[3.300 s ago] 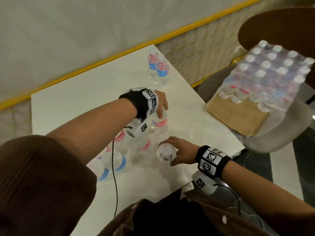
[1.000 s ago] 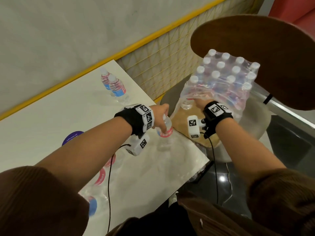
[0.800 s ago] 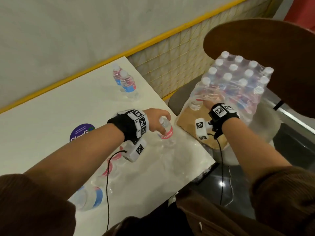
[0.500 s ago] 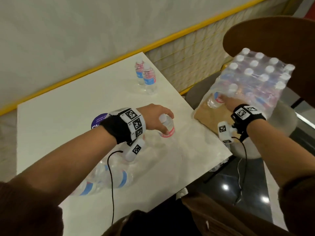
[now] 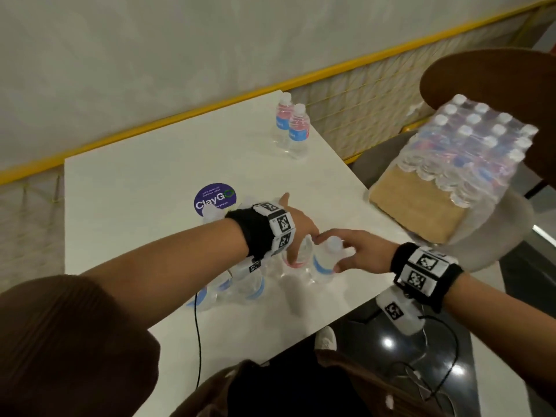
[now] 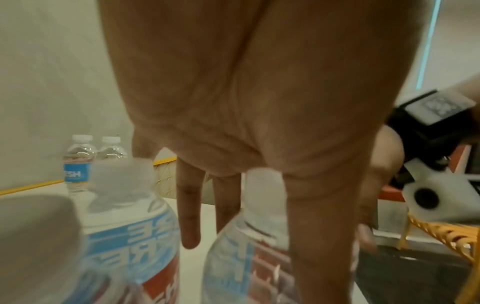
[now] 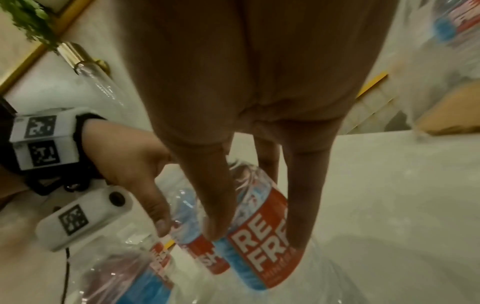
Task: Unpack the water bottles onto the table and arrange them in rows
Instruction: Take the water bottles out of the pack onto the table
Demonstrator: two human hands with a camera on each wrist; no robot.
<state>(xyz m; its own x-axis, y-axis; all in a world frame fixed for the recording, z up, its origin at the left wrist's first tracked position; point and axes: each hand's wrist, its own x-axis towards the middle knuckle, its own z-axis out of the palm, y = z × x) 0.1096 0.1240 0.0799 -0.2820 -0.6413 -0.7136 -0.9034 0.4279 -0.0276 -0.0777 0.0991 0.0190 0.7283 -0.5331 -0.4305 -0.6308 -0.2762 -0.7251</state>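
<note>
Two small clear water bottles stand side by side near the front right of the white table (image 5: 144,188). My left hand (image 5: 301,246) grips the red-labelled bottle (image 5: 298,260) from above, fingers round its neck (image 6: 246,257). My right hand (image 5: 329,254) holds the blue-and-red-labelled bottle (image 5: 323,267) by its shoulder, thumb and fingers running down its label (image 7: 259,236). The two hands almost touch. Several more bottles (image 5: 237,288) cluster under my left forearm, partly hidden. Another two bottles (image 5: 293,130) stand at the table's far right edge. The shrink-wrapped pack (image 5: 469,145) lies tilted on cardboard on a chair.
A round purple sticker (image 5: 215,200) marks the table's middle. The chair (image 5: 496,242) with the pack stands just off the table's right edge, a brown round backrest (image 5: 493,76) behind it. A yellow rail and mesh run along the wall. A black cable hangs from my left wrist.
My right hand left the pack on the chair with a bottle and brought it down beside the one my left hand holds. My left hand stayed on its bottle.
</note>
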